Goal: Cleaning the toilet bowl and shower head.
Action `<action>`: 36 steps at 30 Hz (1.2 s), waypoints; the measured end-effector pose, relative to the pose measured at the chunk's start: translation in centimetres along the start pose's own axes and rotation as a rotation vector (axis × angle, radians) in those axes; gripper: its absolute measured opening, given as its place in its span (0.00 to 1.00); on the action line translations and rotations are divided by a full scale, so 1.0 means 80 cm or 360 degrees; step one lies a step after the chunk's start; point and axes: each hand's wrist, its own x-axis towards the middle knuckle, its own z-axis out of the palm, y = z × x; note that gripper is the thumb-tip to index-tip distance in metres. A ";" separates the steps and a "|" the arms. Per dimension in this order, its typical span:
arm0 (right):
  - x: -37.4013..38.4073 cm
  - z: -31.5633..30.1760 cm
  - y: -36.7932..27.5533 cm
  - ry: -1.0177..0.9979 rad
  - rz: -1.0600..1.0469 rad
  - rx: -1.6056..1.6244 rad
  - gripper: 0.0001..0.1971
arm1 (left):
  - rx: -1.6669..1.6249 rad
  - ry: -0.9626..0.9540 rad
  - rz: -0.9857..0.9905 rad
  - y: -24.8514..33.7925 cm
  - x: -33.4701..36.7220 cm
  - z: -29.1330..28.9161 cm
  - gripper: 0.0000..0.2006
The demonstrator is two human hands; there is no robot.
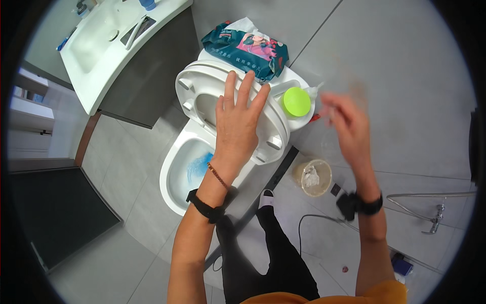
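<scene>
A white toilet (171,175) stands ahead of me, with blue liquid (199,167) in its bowl. Its seat and lid (276,129) are raised and lean back toward the tank. My left hand (236,124) is open over the raised seat, fingers spread and pointing to the lid's upper edge; whether it touches is hard to tell. My right hand (347,124) is in the air right of the tank, blurred, fingers loosely apart and nothing visible in them. Nearest to it is a round tub with a lime-green lid (295,102) on the tank top. A dark teal pack of wipes (245,50) lies beside the tub.
A vanity with a white washbasin (93,55) is at the upper left. Right of the toilet stands a small waste bin (324,177) with crumpled paper. A black cable (309,217) runs over the floor; a shower tap (434,220) is at far right. A dark panel (61,215) lies at left.
</scene>
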 end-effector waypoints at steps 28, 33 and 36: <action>-0.325 -0.073 -0.047 -0.2021 0.0827 0.0481 0.06 | -0.2478 -0.0894 0.0281 0.140 -0.251 -0.349 0.11; -0.356 -0.090 -0.043 -0.1781 0.1353 0.0095 0.05 | -0.2587 -0.0724 0.0627 0.150 -0.261 -0.395 0.09; -0.393 -0.073 -0.031 -0.1861 0.1338 0.0030 0.09 | -0.2492 -0.0645 0.0526 0.157 -0.304 -0.432 0.08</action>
